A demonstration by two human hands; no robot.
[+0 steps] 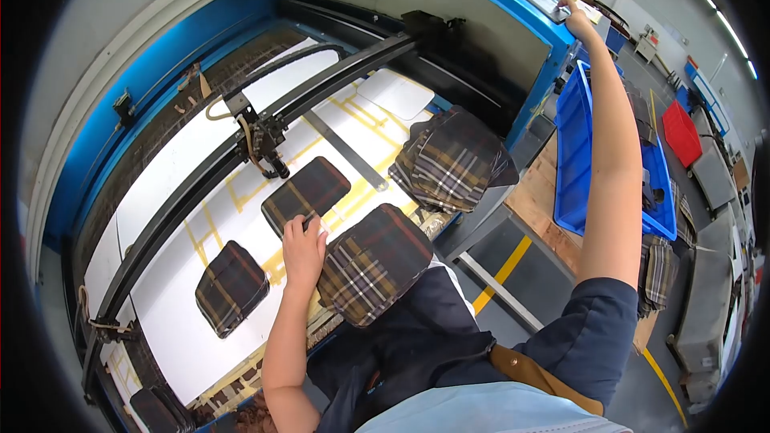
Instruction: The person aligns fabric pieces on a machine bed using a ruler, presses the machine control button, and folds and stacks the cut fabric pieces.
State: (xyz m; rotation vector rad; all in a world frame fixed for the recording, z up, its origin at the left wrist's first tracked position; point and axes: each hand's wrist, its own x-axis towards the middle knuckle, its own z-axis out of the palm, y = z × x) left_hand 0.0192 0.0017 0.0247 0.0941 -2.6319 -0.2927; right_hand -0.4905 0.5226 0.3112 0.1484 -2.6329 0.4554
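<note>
My left hand (pixel 305 252) lies over the white bed, its slightly bent fingers touching the near edge of a dark plaid fabric piece (pixel 309 188). Right beside it is a stack of plaid pieces (pixel 377 265) at the bed's front edge. My right hand (pixel 577 19) reaches far up to the control panel (pixel 539 2) on the blue machine; a finger is stretched towards its screen, and I see nothing held. Another plaid piece (pixel 233 289) lies flat to the left. A larger plaid stack (pixel 453 156) sits at the bed's right end.
A black gantry beam (pixel 321 88) crosses the bed, with a cutting head (pixel 261 132) close to the middle plaid piece. A flat metal bar (pixel 345 148) lies on the bed. To the right, a blue crate (pixel 571 152) stands on a wooden board (pixel 533 192); beyond is a red bin (pixel 682 132).
</note>
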